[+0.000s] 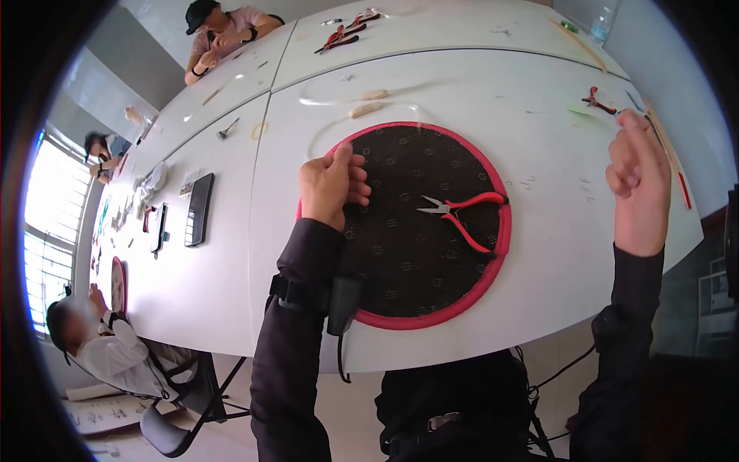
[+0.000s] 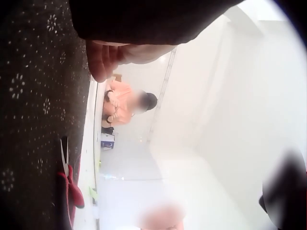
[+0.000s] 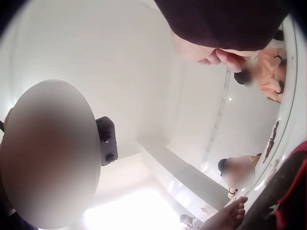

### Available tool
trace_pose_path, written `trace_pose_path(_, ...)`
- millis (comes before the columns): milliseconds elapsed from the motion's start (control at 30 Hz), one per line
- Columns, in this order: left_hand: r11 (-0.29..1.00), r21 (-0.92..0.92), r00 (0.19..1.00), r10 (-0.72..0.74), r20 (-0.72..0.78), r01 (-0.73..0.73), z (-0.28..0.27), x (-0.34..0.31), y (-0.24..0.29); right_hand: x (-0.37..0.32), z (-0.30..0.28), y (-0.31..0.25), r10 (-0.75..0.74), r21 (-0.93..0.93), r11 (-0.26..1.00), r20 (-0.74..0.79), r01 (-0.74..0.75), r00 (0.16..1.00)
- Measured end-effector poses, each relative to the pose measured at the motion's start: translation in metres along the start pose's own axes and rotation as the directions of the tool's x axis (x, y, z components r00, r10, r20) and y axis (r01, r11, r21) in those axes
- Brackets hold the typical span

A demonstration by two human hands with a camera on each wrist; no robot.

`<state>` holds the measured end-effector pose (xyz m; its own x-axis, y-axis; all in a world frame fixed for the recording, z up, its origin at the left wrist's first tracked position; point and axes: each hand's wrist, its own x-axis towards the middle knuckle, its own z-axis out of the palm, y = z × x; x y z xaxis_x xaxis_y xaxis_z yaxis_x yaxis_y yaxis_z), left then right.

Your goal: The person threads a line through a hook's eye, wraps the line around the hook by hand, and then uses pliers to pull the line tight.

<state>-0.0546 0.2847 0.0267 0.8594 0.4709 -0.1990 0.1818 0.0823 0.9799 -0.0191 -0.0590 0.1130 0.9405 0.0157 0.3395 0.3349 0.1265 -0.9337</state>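
Note:
My left hand [image 1: 335,185] hovers over the left part of a round dark mat [image 1: 392,266] with a red rim, its fingers loosely bent and the thumb up. In the left wrist view the fingers [image 2: 100,64] of that hand hang loose, and nothing shows in them. Red-handled pliers [image 1: 454,206] lie spread on the right half of the mat, jaws toward the left hand. My right hand [image 1: 640,181] is raised at the right side of the table, index finger extended and the others partly bent. No object shows in it.
Beyond the mat lie two small beige pieces [image 1: 366,110] beside pale curved strands. More red-handled pliers [image 1: 342,37] rest farther back, another pair [image 1: 596,100] at the right. A black phone [image 1: 199,209] lies left. Other people sit around the white table [image 1: 431,77].

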Motion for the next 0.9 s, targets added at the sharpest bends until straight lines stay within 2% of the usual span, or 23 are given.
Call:
trace_pose_path(67,1.000,0.015,0.999,0.018,0.043,-0.018,-0.003,-0.009,0.002,-0.019,0.007,-0.009,0.067,-0.184,0.981,0.000,-0.066,0.998)
trace_pose_path(167,0.964,0.221,0.988,0.140,0.059,-0.149,-0.003,-0.047,0.022,-0.041,0.007,0.002,0.126,-0.233,0.968,0.141,-0.090,0.982)
trace_pose_path(233,0.977,0.191,0.960,0.041,0.276,-0.097,0.011,-0.082,0.029,-0.055,0.012,0.010,0.179,-0.287,0.953,0.265,-0.100,0.947)
trace_pose_path(267,0.984,0.166,0.912,-0.014,0.410,-0.060,0.023,-0.098,0.028,-0.062,0.017,0.012,0.218,-0.326,0.940,0.334,-0.104,0.917)
trace_pose_path(333,0.995,0.061,0.849,-0.101,0.519,0.081,0.052,-0.124,0.027,-0.075,0.031,0.016,0.312,-0.306,0.931,0.380,-0.200,0.871)
trace_pose_path(400,0.991,-0.085,0.852,-0.040,0.522,0.098,0.069,-0.129,0.019,-0.080,0.036,0.020,0.369,-0.375,0.903,0.420,-0.212,0.829)
trace_pose_path(500,0.976,-0.207,0.908,0.026,0.417,0.067,0.074,-0.121,0.010,-0.084,0.033,0.024,0.365,-0.419,0.890,0.421,-0.179,0.831)
trace_pose_path(567,0.983,-0.183,0.925,0.065,0.373,0.004,0.075,-0.121,0.009,-0.084,0.029,0.023,0.366,-0.454,0.875,0.400,-0.166,0.840)
trace_pose_path(667,0.993,-0.106,0.936,0.087,0.342,-0.054,0.073,-0.122,0.010,-0.081,0.024,0.025,0.262,-0.537,0.844,0.421,0.006,0.869)
trace_pose_path(700,0.995,-0.066,0.928,0.093,0.360,-0.074,0.072,-0.122,0.009,-0.079,0.026,0.027,0.066,-0.529,0.830,0.406,0.175,0.912)
trace_pose_path(733,0.995,-0.026,0.920,0.099,0.379,-0.096,0.071,-0.123,0.009,-0.076,0.031,0.031,-0.134,-0.525,0.781,0.388,0.338,0.912)
trace_pose_path(800,0.995,0.037,0.906,0.069,0.418,-0.093,0.076,-0.128,0.008,-0.071,0.038,0.034,-0.266,-0.483,0.759,0.382,0.437,0.885)
trace_pose_path(900,0.985,0.114,0.884,0.062,0.464,-0.129,0.083,-0.129,0.004,-0.063,0.046,0.034,-0.088,-0.345,0.899,0.463,0.270,0.882)
